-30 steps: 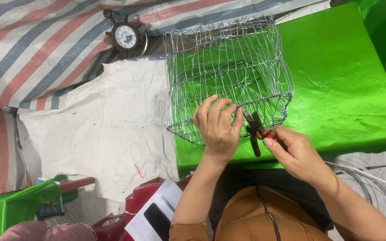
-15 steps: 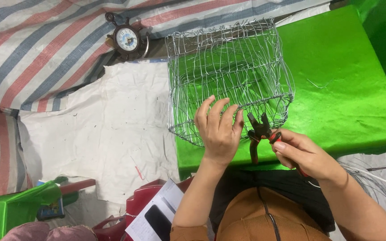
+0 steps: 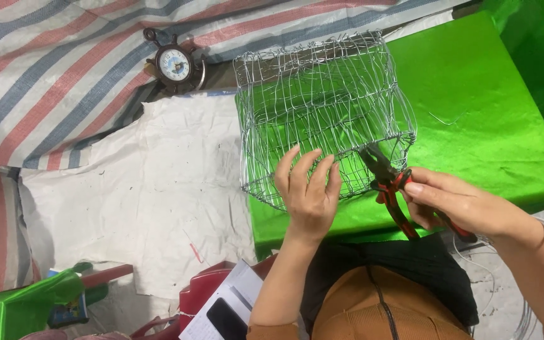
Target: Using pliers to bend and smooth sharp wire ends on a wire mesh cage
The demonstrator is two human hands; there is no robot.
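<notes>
A wire mesh cage (image 3: 322, 101) of thin silver wire lies on a bright green table (image 3: 486, 119). My left hand (image 3: 308, 192) rests flat against the cage's near side, fingers spread over the wires. My right hand (image 3: 454, 204) grips red-and-black pliers (image 3: 390, 187), whose jaws point up-left into the cage's lower right edge. The pliers' tips touch the wire there.
A small round clock in a dark ship's-wheel frame (image 3: 174, 63) lies on a striped tarp (image 3: 51, 69). A white sheet (image 3: 133, 201) covers the floor at left. A green stool (image 3: 14, 308), a red object with papers (image 3: 221, 302) and loose wire coils (image 3: 524, 308) lie near me.
My right hand has swung the pliers from a downward hang up toward the cage's lower right edge. My left hand has stayed on the cage.
</notes>
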